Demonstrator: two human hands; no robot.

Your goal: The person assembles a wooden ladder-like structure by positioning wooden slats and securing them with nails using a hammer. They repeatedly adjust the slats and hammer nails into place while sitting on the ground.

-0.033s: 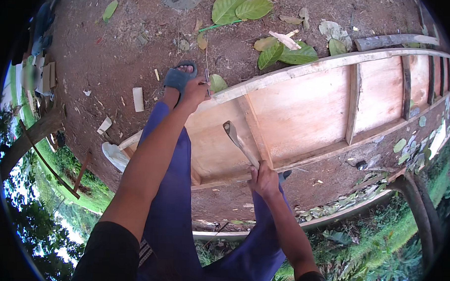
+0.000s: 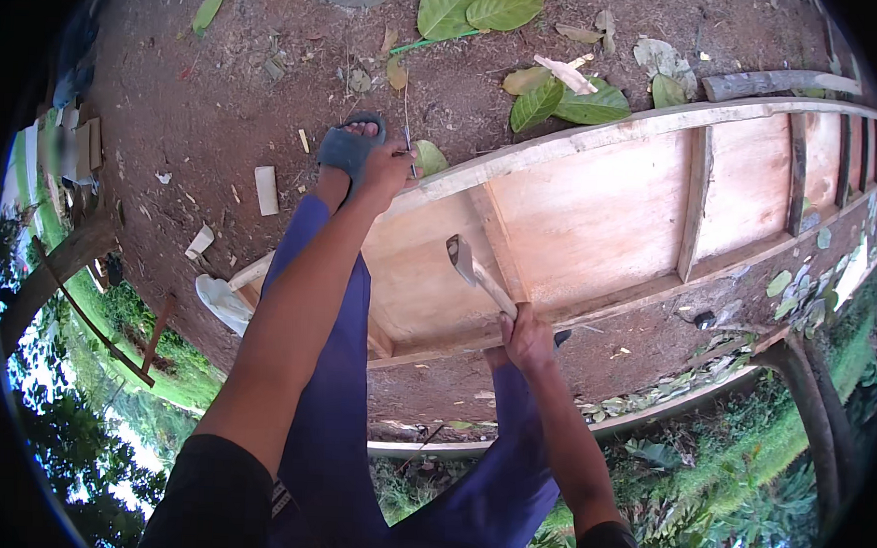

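Note:
A long wooden frame (image 2: 578, 144) backed with a pale panel (image 2: 595, 217) lies on the ground across my front. My right hand (image 2: 529, 341) is closed round the wooden handle of a hatchet (image 2: 478, 275), its head above the panel beside a crosspiece (image 2: 501, 239). At the frame's far rail, my left hand (image 2: 386, 172) is closed, fingertips pinched near the wood next to my sandalled foot (image 2: 348, 147). Something thin shows at those fingertips, too small to make out. A thin strand runs over the soil beyond them.
Green leaves (image 2: 580, 103) and wood chips lie on the soil past the frame. A cut branch (image 2: 783, 85) rests by its far right end. A whitish bag (image 2: 223, 303) sits at the near left corner. Tree trunks (image 2: 808, 413) rise on the right and left.
The hatchet has turned in my right hand, its head now angled more toward me and slightly right. My left hand stays at the far rail, with little movement.

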